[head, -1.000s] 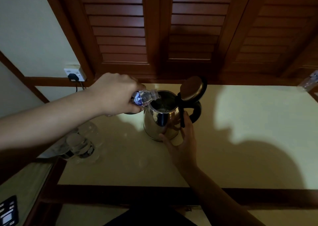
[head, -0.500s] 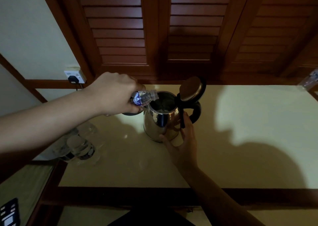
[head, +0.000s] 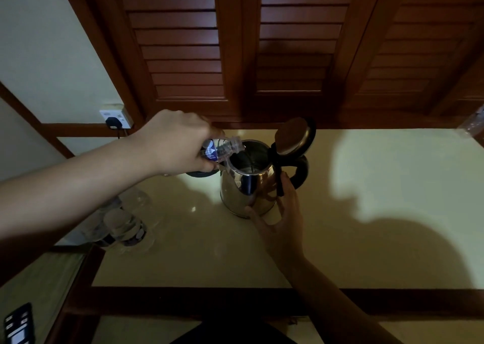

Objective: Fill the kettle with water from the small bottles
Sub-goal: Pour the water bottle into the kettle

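The left hand [head: 174, 142] grips a small clear plastic bottle [head: 222, 148], tipped with its neck over the open mouth of the shiny steel kettle [head: 246, 189] on the cream counter [head: 366, 186]. The right hand [head: 280, 220] rests, fingers straight, against the kettle's near side.

Likely hotel or guest room, dim light. Cream countertop [head: 366, 213] with dark wood trim, set below louvred wooden shutters [head: 301, 42]. Steel electric kettle [head: 246, 189], lid open, stands on it beside small complimentary-style water bottles [head: 125, 228]. Wall socket [head: 115, 114] with black plug in corner. Remote control [head: 18, 325] at lower left on side surface.
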Action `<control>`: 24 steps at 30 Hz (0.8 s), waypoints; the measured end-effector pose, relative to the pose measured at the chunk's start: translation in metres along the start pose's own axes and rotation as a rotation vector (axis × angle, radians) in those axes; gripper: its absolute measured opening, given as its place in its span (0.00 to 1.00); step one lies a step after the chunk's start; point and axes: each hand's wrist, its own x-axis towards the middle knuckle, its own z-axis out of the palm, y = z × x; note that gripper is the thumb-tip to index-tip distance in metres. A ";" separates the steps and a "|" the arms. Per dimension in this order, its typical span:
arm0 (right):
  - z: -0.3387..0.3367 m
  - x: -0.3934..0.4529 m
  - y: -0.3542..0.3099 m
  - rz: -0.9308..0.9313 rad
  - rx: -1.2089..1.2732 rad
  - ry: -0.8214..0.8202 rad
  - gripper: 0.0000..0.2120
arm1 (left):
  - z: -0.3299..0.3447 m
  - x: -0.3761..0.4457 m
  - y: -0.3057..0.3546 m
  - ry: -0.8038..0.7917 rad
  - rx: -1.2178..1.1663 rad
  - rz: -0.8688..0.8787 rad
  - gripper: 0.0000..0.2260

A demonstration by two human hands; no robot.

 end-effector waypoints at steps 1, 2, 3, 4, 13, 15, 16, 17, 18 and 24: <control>0.000 0.000 0.000 0.000 -0.003 0.000 0.50 | 0.000 0.000 0.000 0.005 0.003 0.003 0.30; 0.000 -0.001 0.000 0.004 0.000 -0.001 0.50 | 0.000 0.001 -0.001 0.007 0.005 0.006 0.30; 0.000 -0.001 0.000 0.007 0.004 0.000 0.50 | 0.000 0.001 -0.001 0.006 0.006 0.006 0.30; 0.000 -0.001 -0.001 0.008 0.006 0.003 0.50 | -0.001 0.001 -0.001 0.003 0.005 0.004 0.30; 0.000 -0.001 0.000 0.010 0.008 0.015 0.51 | 0.003 0.008 -0.003 0.033 0.072 0.018 0.30; 0.000 0.000 -0.001 0.016 0.011 0.010 0.51 | 0.004 0.009 -0.004 0.037 0.078 0.022 0.30; -0.001 0.000 -0.001 0.018 0.011 0.004 0.51 | 0.004 0.009 -0.004 0.037 0.076 0.023 0.29; -0.001 0.000 -0.001 0.019 0.009 -0.001 0.51 | 0.005 0.009 -0.005 0.038 0.073 0.026 0.29; -0.001 0.000 -0.002 0.019 0.005 -0.006 0.51 | 0.004 0.009 -0.005 0.039 0.070 0.028 0.29; 0.000 0.000 -0.002 0.021 0.003 -0.004 0.51 | 0.003 0.008 -0.006 0.037 0.070 0.036 0.27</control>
